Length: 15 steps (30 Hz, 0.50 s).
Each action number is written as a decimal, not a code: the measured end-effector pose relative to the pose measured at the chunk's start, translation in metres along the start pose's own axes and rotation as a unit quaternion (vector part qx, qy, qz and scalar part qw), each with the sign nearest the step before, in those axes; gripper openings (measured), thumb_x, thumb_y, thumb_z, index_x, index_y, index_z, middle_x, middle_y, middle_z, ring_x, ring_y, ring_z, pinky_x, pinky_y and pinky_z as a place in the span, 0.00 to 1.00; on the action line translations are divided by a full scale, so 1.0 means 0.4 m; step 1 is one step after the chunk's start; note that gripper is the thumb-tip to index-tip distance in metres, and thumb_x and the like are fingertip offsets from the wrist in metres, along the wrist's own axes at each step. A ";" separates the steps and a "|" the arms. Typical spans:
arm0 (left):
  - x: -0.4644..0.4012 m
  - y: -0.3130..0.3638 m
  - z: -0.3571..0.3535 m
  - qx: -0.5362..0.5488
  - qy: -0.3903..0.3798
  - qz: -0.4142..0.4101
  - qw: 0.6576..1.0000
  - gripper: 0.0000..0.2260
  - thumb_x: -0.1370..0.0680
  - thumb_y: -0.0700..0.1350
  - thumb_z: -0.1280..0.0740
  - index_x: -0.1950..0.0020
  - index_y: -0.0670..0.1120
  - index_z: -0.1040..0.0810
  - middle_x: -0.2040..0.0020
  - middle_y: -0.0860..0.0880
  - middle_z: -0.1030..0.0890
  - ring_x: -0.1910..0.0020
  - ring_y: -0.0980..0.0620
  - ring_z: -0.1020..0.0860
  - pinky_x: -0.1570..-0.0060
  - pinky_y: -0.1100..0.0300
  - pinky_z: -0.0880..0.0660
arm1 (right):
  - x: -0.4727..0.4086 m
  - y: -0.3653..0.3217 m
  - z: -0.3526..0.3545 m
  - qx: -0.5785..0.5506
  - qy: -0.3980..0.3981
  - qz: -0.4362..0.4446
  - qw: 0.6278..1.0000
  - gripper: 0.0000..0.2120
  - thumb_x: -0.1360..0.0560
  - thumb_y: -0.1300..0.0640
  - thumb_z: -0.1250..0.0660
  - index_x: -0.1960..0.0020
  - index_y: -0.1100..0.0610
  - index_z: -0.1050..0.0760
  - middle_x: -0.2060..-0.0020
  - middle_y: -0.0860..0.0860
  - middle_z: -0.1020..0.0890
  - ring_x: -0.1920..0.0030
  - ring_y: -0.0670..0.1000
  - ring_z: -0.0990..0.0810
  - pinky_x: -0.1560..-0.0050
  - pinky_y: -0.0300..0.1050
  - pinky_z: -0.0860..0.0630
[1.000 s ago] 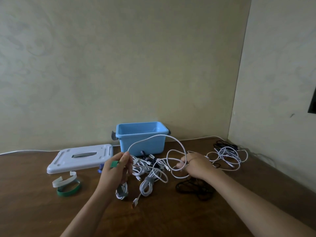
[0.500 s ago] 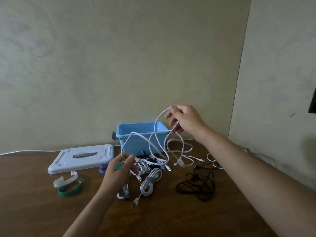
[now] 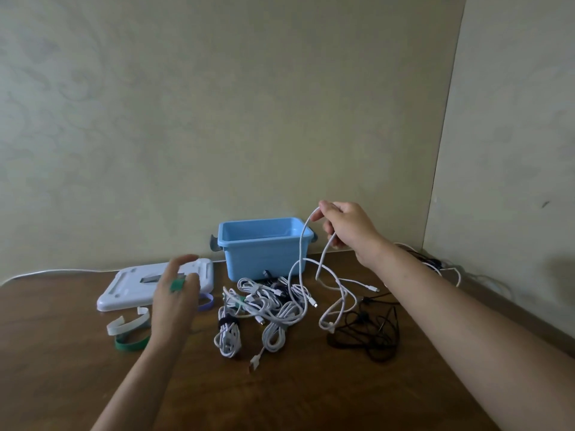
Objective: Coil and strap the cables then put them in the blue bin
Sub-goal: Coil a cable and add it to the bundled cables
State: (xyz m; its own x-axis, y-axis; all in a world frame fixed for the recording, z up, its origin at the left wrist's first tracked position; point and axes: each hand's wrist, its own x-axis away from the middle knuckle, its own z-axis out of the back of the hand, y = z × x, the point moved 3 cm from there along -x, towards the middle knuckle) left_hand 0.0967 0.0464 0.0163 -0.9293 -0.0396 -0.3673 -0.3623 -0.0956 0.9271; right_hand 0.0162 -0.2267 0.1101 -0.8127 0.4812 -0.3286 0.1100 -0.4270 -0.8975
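Right hand (image 3: 348, 228) is up above the tabletop (image 3: 77, 384), fingers pinching a white cable (image 3: 300, 244) that droops in loose loops to the wood, in front of the blue bin (image 3: 264, 247) at the far edge. Left hand (image 3: 174, 300) hovers blurred over the white lid (image 3: 124, 290), a green strap (image 3: 177, 285) against its fingers (grip unclear). Strapped white coils (image 3: 228, 335) and a black cable (image 3: 367, 334) lie mid-table; loose straps (image 3: 126, 326) sit near the left edge.

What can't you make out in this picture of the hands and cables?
- Head view: left hand is motion-blurred; how it holds the green strap is unclear.
- Blue bin: its front wall hides the floor.
- White lid: partly behind the left hand.
- Right hand covers its grip on the white cable.
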 end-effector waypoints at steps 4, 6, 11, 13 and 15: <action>0.010 0.024 0.000 0.032 -0.013 -0.040 0.999 0.15 0.19 0.37 0.43 0.44 0.49 0.18 0.62 0.42 0.26 0.74 0.57 0.23 0.80 0.58 0.26 | -0.005 0.026 -0.018 -0.068 -0.039 -0.074 0.994 0.17 0.14 0.52 0.42 0.51 0.61 0.19 0.69 0.51 0.27 0.74 0.47 0.29 0.76 0.39 0.29; 0.019 0.026 -0.019 0.024 -0.066 -0.073 0.995 0.14 0.18 0.42 0.39 0.51 0.57 0.16 0.62 0.47 0.21 0.67 0.49 0.21 0.71 0.48 0.21 | 0.004 0.035 -0.038 -0.112 -0.066 -0.105 0.986 0.16 0.15 0.52 0.40 0.51 0.60 0.19 0.68 0.50 0.26 0.76 0.45 0.27 0.75 0.39 0.27; 0.092 0.046 -0.103 -0.019 -0.259 -0.147 0.955 0.18 0.24 0.64 0.36 0.51 0.52 0.14 0.54 0.56 0.14 0.53 0.56 0.17 0.55 0.56 0.19 | 0.043 0.031 -0.119 -0.245 -0.103 -0.175 0.948 0.13 0.18 0.51 0.34 0.52 0.61 0.21 0.70 0.51 0.23 0.77 0.44 0.23 0.76 0.37 0.24; 0.108 0.034 -0.125 -0.052 -0.315 -0.173 0.932 0.25 0.28 0.72 0.35 0.51 0.53 0.14 0.54 0.56 0.14 0.52 0.56 0.16 0.52 0.52 0.18 | 0.053 0.026 -0.142 -0.297 -0.101 -0.191 0.930 0.12 0.20 0.53 0.31 0.53 0.62 0.22 0.73 0.52 0.22 0.76 0.46 0.21 0.75 0.38 0.22; 0.118 0.016 -0.140 -0.085 -0.359 -0.182 0.912 0.25 0.32 0.73 0.33 0.50 0.55 0.14 0.52 0.59 0.14 0.50 0.58 0.17 0.49 0.53 0.19 | 0.059 0.023 -0.157 -0.333 -0.100 -0.195 0.917 0.10 0.20 0.56 0.30 0.54 0.63 0.24 0.73 0.54 0.20 0.74 0.48 0.18 0.72 0.40 0.20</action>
State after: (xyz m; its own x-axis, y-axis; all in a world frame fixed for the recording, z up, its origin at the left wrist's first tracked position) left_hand 0.0545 -0.0117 0.0010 -0.5801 0.6803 -0.4480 -0.6958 -0.1278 0.7068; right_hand 0.0340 -0.1712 0.0756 -0.9458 0.3197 0.0561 0.0601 0.3423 -0.9377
